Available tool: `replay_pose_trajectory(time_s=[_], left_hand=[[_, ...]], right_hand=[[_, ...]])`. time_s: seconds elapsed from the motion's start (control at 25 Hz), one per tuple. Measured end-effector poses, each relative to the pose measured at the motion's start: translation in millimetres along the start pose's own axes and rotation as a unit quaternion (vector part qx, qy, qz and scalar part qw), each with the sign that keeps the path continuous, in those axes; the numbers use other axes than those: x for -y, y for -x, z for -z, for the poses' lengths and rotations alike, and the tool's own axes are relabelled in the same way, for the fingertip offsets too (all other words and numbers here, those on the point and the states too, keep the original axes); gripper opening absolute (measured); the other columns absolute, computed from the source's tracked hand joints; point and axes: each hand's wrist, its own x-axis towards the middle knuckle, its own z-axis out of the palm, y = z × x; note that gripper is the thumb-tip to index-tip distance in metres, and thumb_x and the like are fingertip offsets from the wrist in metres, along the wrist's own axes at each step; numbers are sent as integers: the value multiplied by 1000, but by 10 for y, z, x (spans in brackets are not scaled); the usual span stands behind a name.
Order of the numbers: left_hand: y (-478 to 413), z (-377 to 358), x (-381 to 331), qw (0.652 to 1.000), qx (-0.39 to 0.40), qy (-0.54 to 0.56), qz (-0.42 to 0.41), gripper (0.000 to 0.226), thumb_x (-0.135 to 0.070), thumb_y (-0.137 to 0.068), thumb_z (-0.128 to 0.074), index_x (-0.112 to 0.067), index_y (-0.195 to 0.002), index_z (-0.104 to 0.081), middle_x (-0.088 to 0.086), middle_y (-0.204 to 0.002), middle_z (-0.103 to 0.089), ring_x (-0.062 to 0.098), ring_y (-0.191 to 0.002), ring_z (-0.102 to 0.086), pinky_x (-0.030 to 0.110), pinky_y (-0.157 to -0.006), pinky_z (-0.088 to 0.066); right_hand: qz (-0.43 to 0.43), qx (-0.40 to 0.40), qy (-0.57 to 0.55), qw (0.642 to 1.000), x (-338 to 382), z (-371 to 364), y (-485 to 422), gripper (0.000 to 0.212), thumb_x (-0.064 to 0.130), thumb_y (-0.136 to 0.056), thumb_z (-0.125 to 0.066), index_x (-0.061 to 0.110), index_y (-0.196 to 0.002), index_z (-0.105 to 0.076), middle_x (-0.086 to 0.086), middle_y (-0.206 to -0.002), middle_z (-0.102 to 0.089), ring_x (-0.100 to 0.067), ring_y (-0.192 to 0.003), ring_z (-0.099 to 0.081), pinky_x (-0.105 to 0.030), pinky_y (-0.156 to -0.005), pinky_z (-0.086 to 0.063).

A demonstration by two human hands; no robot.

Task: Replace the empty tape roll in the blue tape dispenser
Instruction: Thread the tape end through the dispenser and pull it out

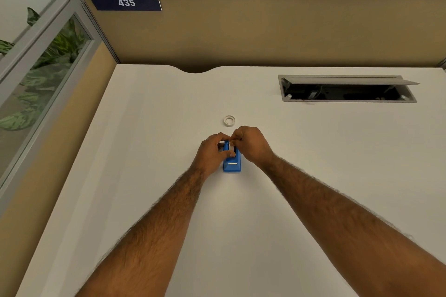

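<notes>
A small blue tape dispenser (232, 165) stands on the white desk (144, 128), its cutter end toward me. My left hand (211, 152) grips its left side. My right hand (251, 144) is closed over the top of the dispenser, fingertips pinching something pale at the roll slot; what it is stays hidden by the fingers. A white tape roll (229, 120) lies flat on the desk just beyond both hands, apart from them.
An open cable tray (347, 90) with a raised lid is sunk into the desk at the back right. Beige partition walls (265, 31) close off the back and left, with a sign reading 435 (125, 2). A notch (196, 69) cuts the desk's rear edge.
</notes>
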Motion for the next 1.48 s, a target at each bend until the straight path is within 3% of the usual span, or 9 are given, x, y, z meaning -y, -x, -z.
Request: replay_pose_trajectory(time_s=[0.16, 0.36, 0.64, 0.8, 0.88, 0.96, 1.16, 1.32, 1.48], left_hand=[[-10, 11, 10, 1000, -3, 1, -6, 40, -18, -76, -83, -24, -111, -63, -6, -111, -67, 14, -99, -64, 22, -82, -49], [1, -18, 19, 1000, -6, -19, -12, 37, -19, -80, -81, -22, -112, -62, -8, -108, -64, 13, -98, -63, 17, -79, -47], [-5, -16, -10, 1000, 0, -23, -5, 43, -21, -75, -85, -25, -110, -60, -5, -114, -66, 15, -100, -63, 23, -82, -48], [6, 52, 45, 999, 45, -30, -3, 69, -33, -64, -91, -31, -123, -56, -12, -119, -62, 9, -105, -61, 22, -84, -46], [48, 87, 90, 995, 84, -48, -9, 91, -39, -57, -94, -33, -136, -48, -21, -121, -57, -2, -104, -57, 15, -85, -42], [93, 85, 117, 992, 102, -68, -29, 99, -41, -54, -95, -37, -138, -44, -29, -120, -52, -12, -103, -52, 10, -85, -39], [112, 37, 136, 993, 81, -75, -48, 98, -34, -59, -94, -31, -142, -42, -17, -134, -52, 6, -121, -52, 24, -99, -41], [149, 87, 138, 989, 91, -84, -79, 106, -32, -66, -91, -41, -150, -27, -15, -156, -33, -2, -132, -35, 25, -109, -34], [180, 107, 147, 986, 86, -102, -96, 94, -24, -70, -87, -42, -147, -35, -14, -156, -38, 6, -137, -42, 34, -114, -38]], right_hand=[[25, -6, 67, 997, 17, -47, 7, 15, 8, -89, -57, 8, -91, -72, -7, -89, -68, -21, -80, -61, -36, -76, -53], [55, -2, 137, 989, 42, -90, 44, 9, 6, -82, -67, 10, -87, -61, -7, -87, -61, -19, -78, -51, -35, -72, -51], [19, 10, 91, 996, 56, -43, 44, 5, 7, -86, -61, 10, -87, -57, -8, -88, -60, -22, -78, -56, -29, -67, -42], [10, 5, 86, 996, 49, -36, 115, 8, 10, -92, -51, 8, -89, -58, -8, -89, -61, -23, -78, -56, -34, -70, -48], [22, 0, 96, 995, 51, -31, 156, 9, 10, -94, -50, 8, -89, -57, -9, -89, -61, -22, -77, -56, -35, -71, -49], [31, -6, 98, 995, 51, -39, 197, 10, 10, -94, -49, 8, -89, -57, -10, -89, -61, -22, -77, -55, -34, -71, -48], [66, -2, 127, 990, 40, -110, 362, 3, 7, -87, -57, 10, -88, -56, -8, -90, -60, -18, -79, -48, -29, -68, -40], [67, -36, 120, 990, 17, -135, 452, 5, 10, -89, -54, 12, -84, -56, -5, -87, -59, -18, -78, -47, -29, -66, -37], [56, -55, 84, 993, -23, -158, 529, 18, 11, -95, -47, 9, -99, -64, -6, -95, -64, -22, -85, -56, -34, -74, -48]])
